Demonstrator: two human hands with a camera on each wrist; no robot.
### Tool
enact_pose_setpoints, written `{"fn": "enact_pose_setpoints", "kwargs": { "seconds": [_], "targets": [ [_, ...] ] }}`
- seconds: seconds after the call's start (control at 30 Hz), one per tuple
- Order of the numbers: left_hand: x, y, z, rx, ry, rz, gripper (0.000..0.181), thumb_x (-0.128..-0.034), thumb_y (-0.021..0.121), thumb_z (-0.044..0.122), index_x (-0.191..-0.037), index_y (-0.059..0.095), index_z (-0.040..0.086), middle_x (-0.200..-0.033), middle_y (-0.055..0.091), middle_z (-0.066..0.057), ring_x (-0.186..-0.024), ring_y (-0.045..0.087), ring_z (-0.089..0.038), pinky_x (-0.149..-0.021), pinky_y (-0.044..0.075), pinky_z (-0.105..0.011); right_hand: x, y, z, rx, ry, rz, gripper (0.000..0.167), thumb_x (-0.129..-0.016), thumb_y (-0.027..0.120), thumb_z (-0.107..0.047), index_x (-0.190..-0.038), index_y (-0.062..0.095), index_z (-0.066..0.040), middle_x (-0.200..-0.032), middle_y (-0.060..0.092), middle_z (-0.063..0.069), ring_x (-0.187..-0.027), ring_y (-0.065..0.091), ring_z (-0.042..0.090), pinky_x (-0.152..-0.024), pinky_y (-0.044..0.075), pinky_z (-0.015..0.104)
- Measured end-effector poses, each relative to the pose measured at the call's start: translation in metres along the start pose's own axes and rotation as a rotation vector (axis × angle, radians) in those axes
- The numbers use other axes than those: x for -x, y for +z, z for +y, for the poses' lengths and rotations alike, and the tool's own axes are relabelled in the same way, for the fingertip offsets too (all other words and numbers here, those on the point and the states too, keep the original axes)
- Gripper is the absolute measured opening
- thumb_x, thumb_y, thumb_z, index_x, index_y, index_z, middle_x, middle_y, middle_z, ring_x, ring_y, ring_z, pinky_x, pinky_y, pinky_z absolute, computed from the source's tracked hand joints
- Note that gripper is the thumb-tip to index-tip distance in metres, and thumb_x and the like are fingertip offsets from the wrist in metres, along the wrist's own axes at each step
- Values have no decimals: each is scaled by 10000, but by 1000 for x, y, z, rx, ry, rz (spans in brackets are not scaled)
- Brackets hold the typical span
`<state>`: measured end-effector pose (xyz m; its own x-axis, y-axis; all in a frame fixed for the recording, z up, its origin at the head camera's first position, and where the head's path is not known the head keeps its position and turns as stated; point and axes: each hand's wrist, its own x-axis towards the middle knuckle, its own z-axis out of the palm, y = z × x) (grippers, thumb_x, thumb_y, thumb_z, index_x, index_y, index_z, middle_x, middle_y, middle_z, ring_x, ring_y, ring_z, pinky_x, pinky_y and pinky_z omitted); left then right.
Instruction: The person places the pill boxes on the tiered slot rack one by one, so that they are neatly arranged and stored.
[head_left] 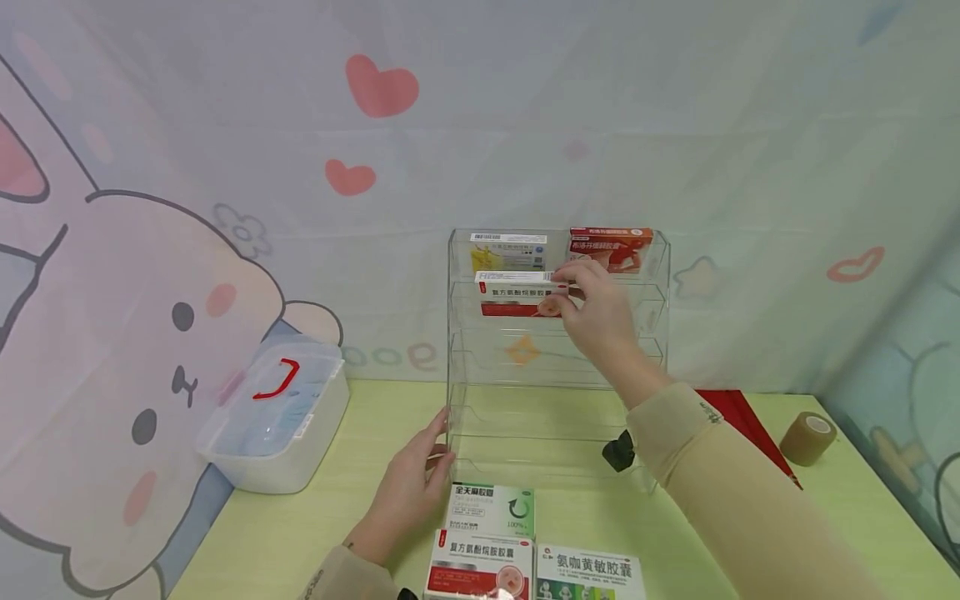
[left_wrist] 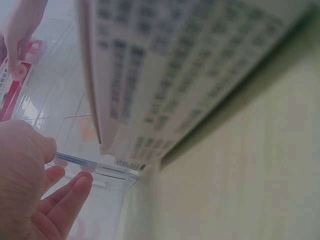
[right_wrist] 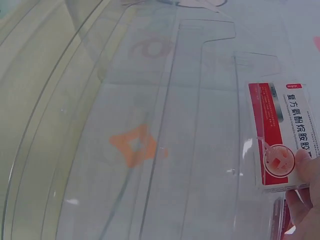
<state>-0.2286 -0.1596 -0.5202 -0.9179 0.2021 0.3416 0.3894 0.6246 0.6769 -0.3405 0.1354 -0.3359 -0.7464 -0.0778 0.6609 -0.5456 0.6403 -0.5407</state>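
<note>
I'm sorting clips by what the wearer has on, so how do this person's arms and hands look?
The left hand and right hand wear no gloves. The left sleeve and right sleeve are beige, each with a small dark marking near its end, too small to read. A black piece shows beside the right sleeve; its nature is unclear.

right fingers point(head_left: 581, 272) raised, pinching; left fingers point(head_left: 432, 429) lower, gripping

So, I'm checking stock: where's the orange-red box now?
In the head view, the orange-red box is at the right end of the top tier of the clear rack, right of the yellow-and-white box, above the right hand.
</note>
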Motion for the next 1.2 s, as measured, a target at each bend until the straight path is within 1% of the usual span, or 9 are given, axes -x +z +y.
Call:
{"fn": "enact_pose_setpoints", "kwargs": {
  "seconds": [0.17, 0.4, 0.63, 0.8, 1.0, 1.1, 1.2],
  "targets": [
    [-1, 0, -2, 3, 10, -1, 742, -1092, 667, 82, -1745, 323, 166, -1573, 621, -200, -1252, 767, -298, -1039, 687, -355, 2, 7, 0, -21, 41, -43, 257, -976, 830, -66, -1212, 741, -20, -1384, 694, 110, -1332, 669, 305, -1072, 681, 413],
    [0, 2, -4, -8, 28, 8, 738, -1094, 668, 94, -1744, 325, 167, -1546, 636, -200, -1247, 769, -295, -1040, 686, -349, 4, 11, 1, -89, 97, -44, 263, -977, 811, -13, -1225, 727, 6, -1398, 668, 137, -1267, 699, 324, -1072, 682, 410],
    [0, 2, -4, -22, 48, 26, 737, -1084, 677, 69, -1735, 340, 137, -1528, 646, -210, -1224, 776, -302, -1031, 691, -362, 5, 14, -1, -120, 132, -51, 261, -998, 791, -18, -1253, 735, -10, -1397, 658, 131, -1274, 705, 331, -1088, 675, 433],
    [0, 2, -2, -28, 33, 34, 744, -1072, 693, 63, -1730, 354, 138, -1521, 659, -185, -1210, 778, -288, -1034, 690, -373, 5, 13, -1, -140, 145, -60, 260, -1009, 781, -24, -1267, 750, -28, -1406, 658, 112, -1281, 703, 318, -1107, 666, 439],
    [-1, 2, -1, -26, 21, 27, 739, -1079, 689, 78, -1732, 350, 146, -1547, 642, -186, -1223, 774, -282, -1038, 688, -363, 5, 13, 1, -190, 154, -57, 253, -1005, 780, -10, -1258, 761, -10, -1418, 658, 125, -1304, 697, 326, -1122, 657, 433],
    [-1, 1, -1, -12, 1, 15, 740, -1086, 684, 93, -1738, 343, 171, -1567, 630, -178, -1241, 769, -272, -1052, 681, -353, 6, 13, 2, -179, 147, -48, 252, -1007, 788, -35, -1258, 771, -15, -1442, 661, 123, -1351, 669, 331, -1177, 622, 457],
    [0, 1, -1, -3, -7, 6, 742, -1090, 679, 96, -1742, 333, 178, -1574, 625, -180, -1252, 765, -271, -1056, 679, -350, 8, 12, 1, -144, 132, -28, 264, -1003, 814, -98, -1260, 781, -46, -1457, 672, 103, -1387, 645, 331, -1230, 582, 492]
  ]
}}
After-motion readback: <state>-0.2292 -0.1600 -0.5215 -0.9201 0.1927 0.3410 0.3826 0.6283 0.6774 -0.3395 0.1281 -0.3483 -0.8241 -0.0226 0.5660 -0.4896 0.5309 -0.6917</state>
